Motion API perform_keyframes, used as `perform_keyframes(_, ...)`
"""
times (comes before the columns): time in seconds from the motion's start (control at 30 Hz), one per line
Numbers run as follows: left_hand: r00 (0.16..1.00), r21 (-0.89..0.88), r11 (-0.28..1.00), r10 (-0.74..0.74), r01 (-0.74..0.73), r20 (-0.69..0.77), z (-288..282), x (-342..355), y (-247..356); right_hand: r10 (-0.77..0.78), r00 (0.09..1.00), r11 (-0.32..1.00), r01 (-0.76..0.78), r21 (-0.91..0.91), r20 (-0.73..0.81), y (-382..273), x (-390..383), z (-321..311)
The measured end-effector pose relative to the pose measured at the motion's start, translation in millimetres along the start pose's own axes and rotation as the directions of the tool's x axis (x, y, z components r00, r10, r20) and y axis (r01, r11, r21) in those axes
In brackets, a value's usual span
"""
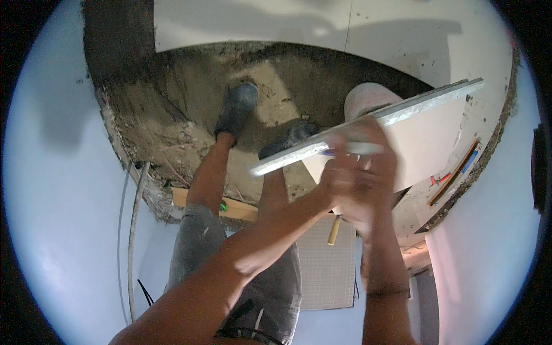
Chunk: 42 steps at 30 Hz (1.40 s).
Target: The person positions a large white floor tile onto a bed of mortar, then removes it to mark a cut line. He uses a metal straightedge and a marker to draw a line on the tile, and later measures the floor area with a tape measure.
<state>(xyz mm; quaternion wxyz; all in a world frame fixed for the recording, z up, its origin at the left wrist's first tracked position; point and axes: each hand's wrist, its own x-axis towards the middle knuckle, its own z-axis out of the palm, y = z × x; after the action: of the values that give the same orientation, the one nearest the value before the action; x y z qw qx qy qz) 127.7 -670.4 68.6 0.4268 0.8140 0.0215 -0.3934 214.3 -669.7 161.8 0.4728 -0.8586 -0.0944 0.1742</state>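
Observation:
A pale tile (428,144) is tilted in front of me, its long grey-white edge running from near my shin up to the right. My left hand (345,181) is at this edge, its fingers curled and blurred. Beside and partly overlapping it, my right hand (379,158) reaches over the same edge, with its fingers smeared by motion. A slim whitish thing with a bluish mark (363,148) shows among the fingers; its kind cannot be made out. Just below my hands, a wooden handle (333,231) sticks out toward me.
Large light floor tiles (397,26) border bare dirt (195,86) where my feet stand. A whitish rounded container (368,99) stands behind the tile. On the right lie red-handled pliers (440,179) and a brown strip (451,175). A wooden board (238,211) and a stick (135,230) are nearer me.

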Motion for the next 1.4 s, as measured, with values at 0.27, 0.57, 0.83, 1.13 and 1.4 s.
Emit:
perform_keyframes(0.27, 0.942, 0.286, 0.951, -0.018, 0.119, -0.335, -33.5, -75.4, -78.8, 0.545, 0.701, 0.837, -0.426, 0.342, -0.460, 37.9, -42.4, -91.3)
perform_keyframes(0.57, 0.987, 0.315, 0.937, -0.121, 0.149, -0.107, -78.5, -64.2, -94.3, 0.690, 0.674, 0.723, -0.624, 0.296, -0.262, 52.1, -110.8, -30.7)
perform_keyframes(0.83, 0.827, 0.543, 0.833, 0.380, -0.111, -0.414, -159.0, 54.2, -163.7, 0.794, 0.571, 0.608, -0.741, 0.285, -0.208, 55.7, -174.8, -4.9)
perform_keyframes(1.13, 0.855, 0.675, 0.731, 0.409, -0.099, -0.318, -202.4, 158.5, -184.1, 0.890, 0.417, 0.455, -0.796, 0.400, -0.183, 68.5, -222.8, 28.2)
perform_keyframes(1.4, 0.927, 0.867, 0.484, 0.262, 0.114, -0.268, -230.5, 208.7, -194.3, 0.939, 0.301, 0.344, -0.828, 0.443, -0.166, 84.2, -279.9, 69.0)
